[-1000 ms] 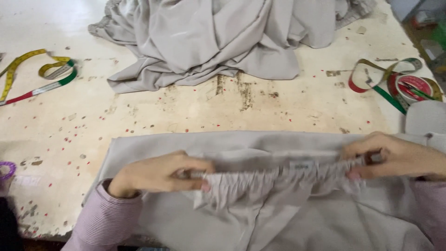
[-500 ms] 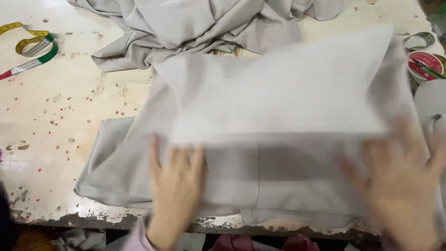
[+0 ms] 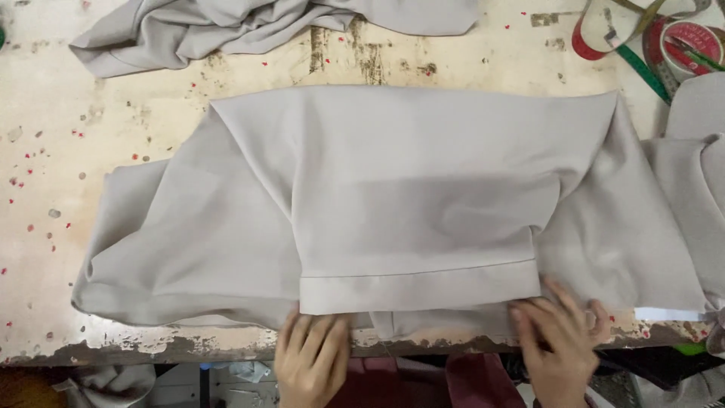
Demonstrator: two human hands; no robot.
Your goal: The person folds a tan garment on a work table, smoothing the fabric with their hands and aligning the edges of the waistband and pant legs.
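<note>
Left hand [image 3: 311, 361] and right hand [image 3: 557, 346] lie open, flat, gripping nothing, on grey garment [image 3: 411, 196] hem at desk [image 3: 45, 113] edge.

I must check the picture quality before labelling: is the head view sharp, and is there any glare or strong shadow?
Head view: sharp, no motion blur; the grey garment shows its hem stitch clearly. Light is soft and even, with faint shadows in the folds and below the left hand and right hand. No glare on the worn table.

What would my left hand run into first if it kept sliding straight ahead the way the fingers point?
Probably the stitched hem of the folded grey cloth; the left hand has its fingertips right at that edge.
</note>
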